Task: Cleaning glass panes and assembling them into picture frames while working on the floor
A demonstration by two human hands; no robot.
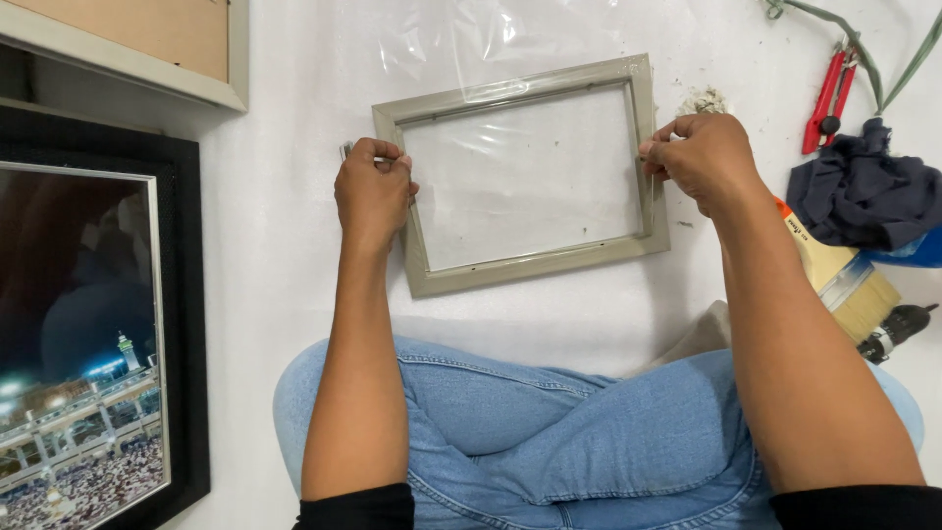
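Note:
A small grey-beige picture frame [535, 267] lies flat on the white floor covering in front of my crossed legs. A clear pane [525, 182] sits inside it. My left hand [371, 193] pinches the pane's left edge at the frame's left side. My right hand [702, 157] pinches the pane's right edge at the frame's right side. Both hands grip with fingers closed. A clear plastic sheet [471, 39] lies just beyond the frame's top edge.
A large black-framed night photo [88, 344] lies at the left, with a light wooden frame [147, 49] above it. At the right are red snips [827, 98], a dark blue cloth [863, 196], a paintbrush [849, 285] and a small black tool [895, 329].

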